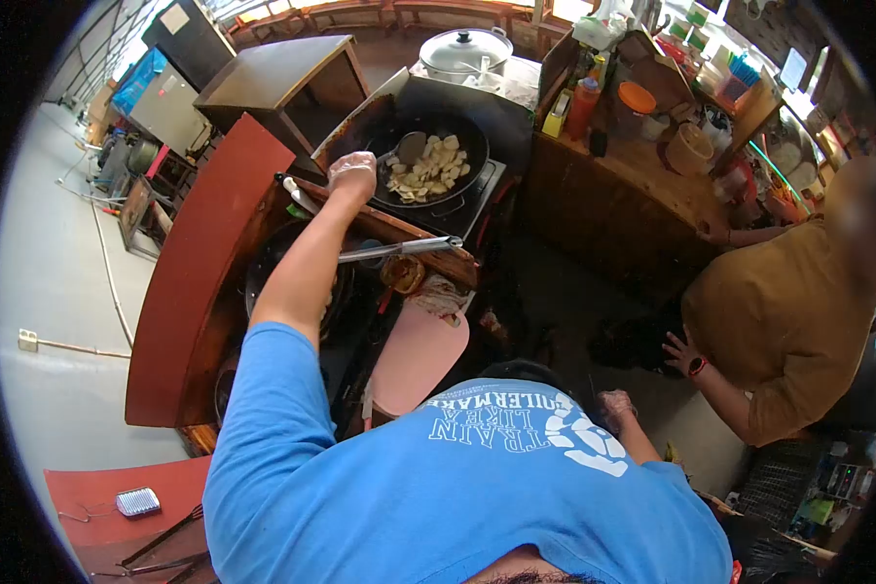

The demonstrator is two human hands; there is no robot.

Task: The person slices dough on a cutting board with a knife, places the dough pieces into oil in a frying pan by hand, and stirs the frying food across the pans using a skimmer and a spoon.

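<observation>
My left hand (352, 177), in a clear plastic glove, is closed around the handle of a spatula. The dark, rounded head of the spatula (412, 148) rests among pale sliced pieces of food (428, 175) in a black wok (462, 131). This wok sits on a stove (482, 200). My right hand (616, 409), also gloved, hangs low beside my body, apart from the wok. Its fingers are small in view and look loosely bent, with nothing visible in them. A pink cutting board (420, 355) lies between my body and the stove.
A knife (297, 193) and long metal tongs (399, 250) lie near my left forearm. Behind the wok stands a lidded pot (465, 54). A wooden counter (613, 180) holds bottles and containers. At right, another person (779, 311) in a brown top stands close by.
</observation>
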